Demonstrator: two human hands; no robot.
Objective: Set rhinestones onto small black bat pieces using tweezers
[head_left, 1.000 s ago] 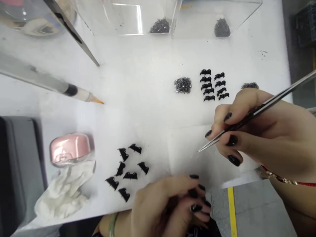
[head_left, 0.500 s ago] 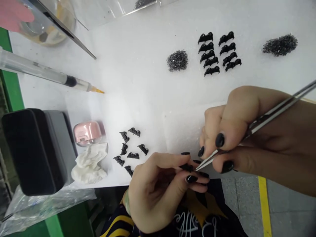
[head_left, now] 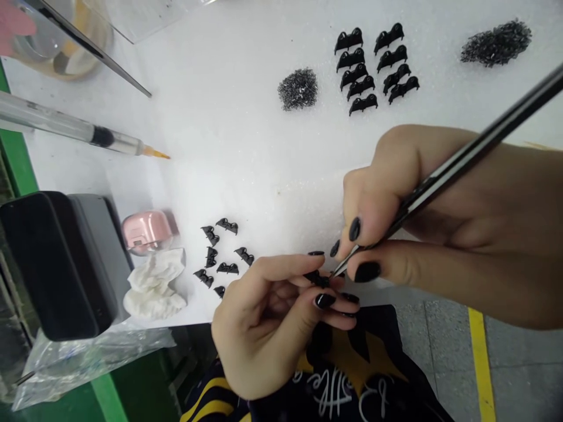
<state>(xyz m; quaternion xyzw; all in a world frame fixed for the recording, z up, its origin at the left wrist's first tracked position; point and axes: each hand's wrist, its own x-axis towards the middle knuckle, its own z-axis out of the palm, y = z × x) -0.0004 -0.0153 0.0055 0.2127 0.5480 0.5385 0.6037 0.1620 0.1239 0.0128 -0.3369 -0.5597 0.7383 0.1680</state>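
My left hand is held palm up at the near edge of the white table, pinching a small black plastic clip between thumb and fingers. My right hand grips a pair of metal tweezers whose tip touches that clip. Several loose black clips lie just left of my left hand. More black clips are lined up in two neat columns at the far right.
Two heaps of tiny dark metal parts flank the lined-up clips. A syringe, a second pair of tweezers, a glass dish, a pink case, a crumpled tissue and a black box sit on the left.
My hands came together: the tweezers tip moved from above the table down to the clip held in my left hand. The view shifted nearer and lower.
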